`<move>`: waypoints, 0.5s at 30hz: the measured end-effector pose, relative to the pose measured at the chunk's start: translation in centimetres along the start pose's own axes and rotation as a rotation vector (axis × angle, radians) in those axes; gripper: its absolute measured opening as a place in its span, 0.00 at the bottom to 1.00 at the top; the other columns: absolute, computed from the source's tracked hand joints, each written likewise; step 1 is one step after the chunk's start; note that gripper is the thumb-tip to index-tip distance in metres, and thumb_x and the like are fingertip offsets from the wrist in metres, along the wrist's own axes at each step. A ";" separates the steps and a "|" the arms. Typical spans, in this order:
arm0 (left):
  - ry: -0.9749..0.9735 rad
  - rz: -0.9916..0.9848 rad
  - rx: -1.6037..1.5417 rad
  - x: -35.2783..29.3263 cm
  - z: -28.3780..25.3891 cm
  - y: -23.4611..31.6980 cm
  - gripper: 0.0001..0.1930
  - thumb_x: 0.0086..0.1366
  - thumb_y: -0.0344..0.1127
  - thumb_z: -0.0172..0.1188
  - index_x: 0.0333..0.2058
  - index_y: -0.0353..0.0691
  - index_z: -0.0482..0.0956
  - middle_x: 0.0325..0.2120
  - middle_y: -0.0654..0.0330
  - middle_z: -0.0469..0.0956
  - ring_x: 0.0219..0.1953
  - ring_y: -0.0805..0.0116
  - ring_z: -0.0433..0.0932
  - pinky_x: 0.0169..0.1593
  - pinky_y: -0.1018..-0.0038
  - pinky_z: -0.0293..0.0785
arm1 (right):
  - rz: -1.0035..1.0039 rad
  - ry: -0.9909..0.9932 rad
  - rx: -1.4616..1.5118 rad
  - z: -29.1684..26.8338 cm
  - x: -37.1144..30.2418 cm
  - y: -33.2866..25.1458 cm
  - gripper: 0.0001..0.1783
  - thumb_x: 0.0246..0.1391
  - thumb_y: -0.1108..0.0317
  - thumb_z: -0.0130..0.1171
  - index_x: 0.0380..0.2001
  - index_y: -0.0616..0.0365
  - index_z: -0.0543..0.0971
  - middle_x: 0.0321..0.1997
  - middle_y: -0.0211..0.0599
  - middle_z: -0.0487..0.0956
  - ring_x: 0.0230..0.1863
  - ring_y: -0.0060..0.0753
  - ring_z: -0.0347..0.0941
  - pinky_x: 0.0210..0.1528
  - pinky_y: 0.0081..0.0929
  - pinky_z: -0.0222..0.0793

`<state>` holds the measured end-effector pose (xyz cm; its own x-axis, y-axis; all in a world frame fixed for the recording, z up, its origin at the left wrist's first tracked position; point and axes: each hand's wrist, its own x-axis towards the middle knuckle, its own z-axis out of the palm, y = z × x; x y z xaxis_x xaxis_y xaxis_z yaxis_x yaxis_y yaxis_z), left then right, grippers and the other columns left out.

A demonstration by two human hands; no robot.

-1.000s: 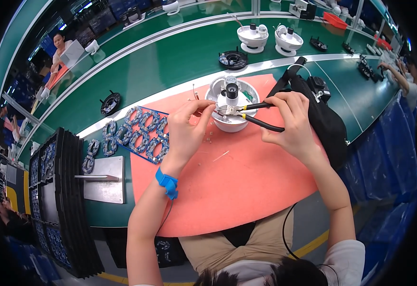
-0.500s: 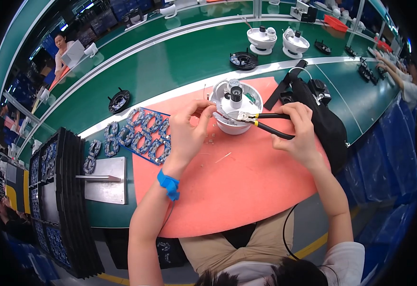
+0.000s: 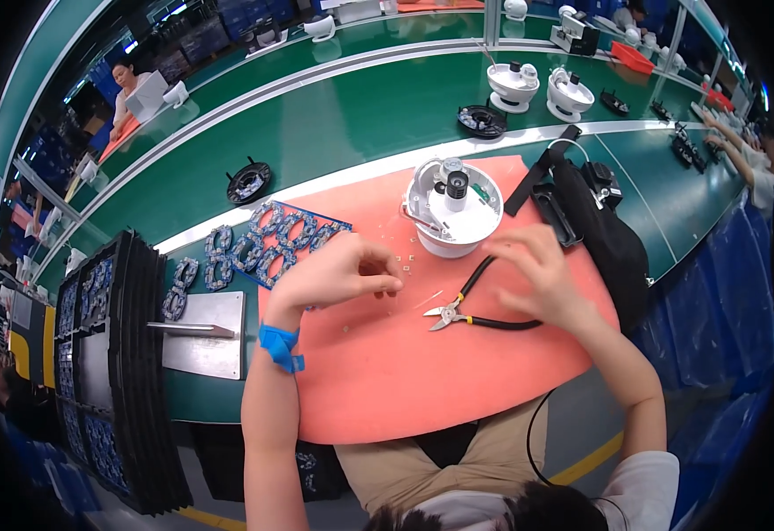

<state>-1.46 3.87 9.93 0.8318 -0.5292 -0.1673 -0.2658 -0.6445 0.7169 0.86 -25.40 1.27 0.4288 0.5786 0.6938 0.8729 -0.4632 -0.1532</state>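
A white camera housing [image 3: 452,242], shaped like a round bowl with a black lens at its centre, stands open-topped on the pink mat [image 3: 387,389]. Thin wires show at its left inner edge. In front of it lies a pair of diagonal cutters [image 3: 448,313], black-handled, jaws apart and pointing left. My right hand [image 3: 542,274] hovers by the handles with fingers spread and nothing in them. To the left of the cutters my left hand [image 3: 338,273], a blue band [image 3: 280,345] on its wrist, has thumb and fingers curled together; anything between them is hidden.
Blue circuit boards [image 3: 279,232] lie at the mat's left, beside a metal plate [image 3: 214,354] and stacked black trays [image 3: 130,354]. A black bag [image 3: 595,217] borders the right. White housings [image 3: 513,88] and black round parts [image 3: 250,181] stand behind. Small scraps dot the mat.
My right hand has let go of the cutters, which now lie on the mat. My left hand has drawn back from the housing toward me. The view has shifted slightly.
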 end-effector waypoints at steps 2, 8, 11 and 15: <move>-0.003 0.011 0.022 0.7 0.6 -0.9 0.06 0.57 0.28 0.60 0.30 0.30 0.80 0.23 0.55 0.81 0.27 0.71 0.81 0.35 0.76 0.76 | -0.050 0.124 -0.141 -0.3 2.4 -0.5 0.22 0.38 0.70 0.68 0.42 0.54 0.78 0.43 0.32 0.75 0.45 0.36 0.72 0.44 0.32 0.66; 0.061 0.059 0.273 1.3 1.9 -2.2 0.10 0.56 0.30 0.60 0.35 0.31 0.82 0.28 0.52 0.83 0.32 0.61 0.82 0.40 0.72 0.76 | -0.189 0.114 -0.097 0.5 5.3 2.8 0.14 0.37 0.75 0.66 0.30 0.58 0.74 0.33 0.34 0.74 0.35 0.39 0.70 0.37 0.33 0.69; 0.103 0.065 0.247 1.3 2.2 -2.8 0.09 0.56 0.30 0.60 0.34 0.31 0.82 0.28 0.51 0.82 0.31 0.60 0.82 0.39 0.72 0.76 | -0.158 0.127 -0.051 1.2 8.7 4.9 0.13 0.40 0.75 0.66 0.29 0.60 0.72 0.30 0.36 0.71 0.36 0.42 0.68 0.37 0.34 0.68; 0.116 0.078 0.296 2.0 2.7 -2.7 0.08 0.56 0.29 0.59 0.33 0.32 0.82 0.27 0.50 0.81 0.30 0.60 0.81 0.36 0.70 0.75 | -0.145 0.224 -0.114 4.0 14.1 9.8 0.12 0.43 0.73 0.66 0.30 0.59 0.72 0.32 0.36 0.71 0.37 0.42 0.66 0.39 0.34 0.66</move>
<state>-0.38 3.02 5.82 0.8486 -0.5282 -0.0292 -0.4471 -0.7457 0.4939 16.39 -19.12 6.76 0.2286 0.4872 0.8429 0.8842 -0.4662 0.0297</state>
